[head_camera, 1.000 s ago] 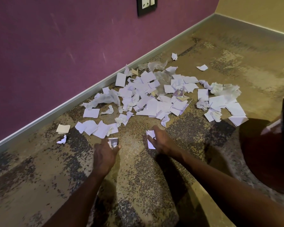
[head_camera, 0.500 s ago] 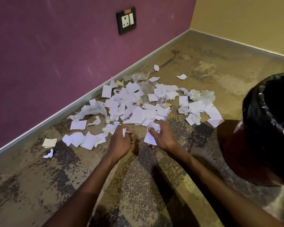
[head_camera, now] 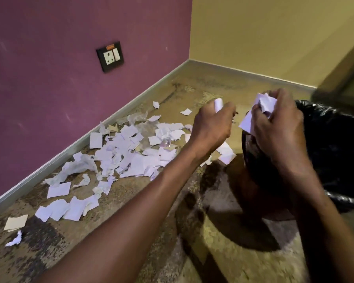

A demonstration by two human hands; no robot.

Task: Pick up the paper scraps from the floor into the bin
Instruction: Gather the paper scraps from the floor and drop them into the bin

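Your left hand [head_camera: 212, 124] is raised above the floor [head_camera: 131, 231], its grip closed around a small rolled scrap [head_camera: 218, 104] that sticks up from your fingers. Your right hand [head_camera: 278, 127] is just right of it, over the near-left rim of the bin [head_camera: 335, 152], its grip curled around a bunch of white scraps [head_camera: 264, 105], one of which hangs down at the left of the hand. The bin stands on the floor at the right and is lined with a black bag. The pile of paper scraps [head_camera: 131, 152] lies on the floor to the left of your hands, along the foot of the purple wall [head_camera: 59, 78], with loose pieces trailing toward the near left. A wall socket [head_camera: 110, 56] sits on that wall, above the pile.
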